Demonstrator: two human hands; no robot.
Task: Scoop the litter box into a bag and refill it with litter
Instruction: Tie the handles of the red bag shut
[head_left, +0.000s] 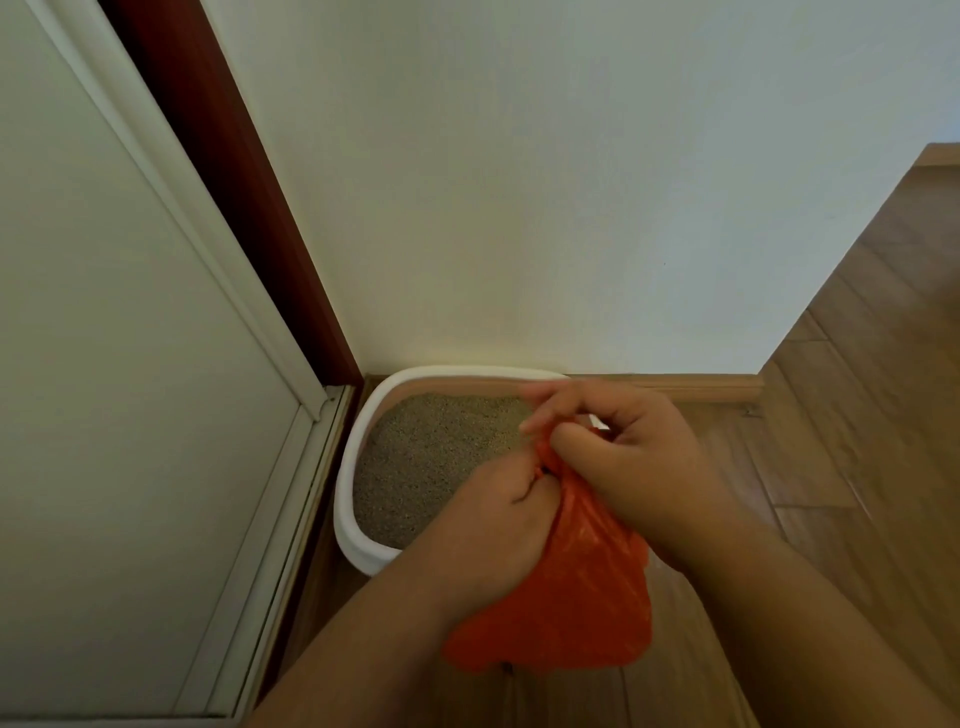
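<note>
A: Where is the bag (566, 597)?

B: Held in the air over the near right end of the litter box (353, 525), above the floor (857, 415). It is orange plastic, gathered to a twisted neck at the top, and its fuller body hangs down toward the person. Its long axis runs from the neck, up and away, down to the wide bottom edge nearest the camera.

A: Any writing on it?

B: None that I can read, neither on the bag nor on the box.

A: And the hands?

B: Both are at the neck. The left hand (498, 525) has its fingers curled round the bunched plastic from the left; the right hand (623, 457) pinches the neck from the right, thumb and fingers closed on the plastic. Its fingertips are blurred. So each grip is clamped on the bag.

A: The box?

B: White rim, rounded corners, filled with grey-brown litter (431, 457) lying fairly level. It sits in the corner, its far side against the wall (519, 182) and its left side beside a white door (104, 364) with a dark red frame (249, 182). Its right part is hidden behind the hands.
</note>
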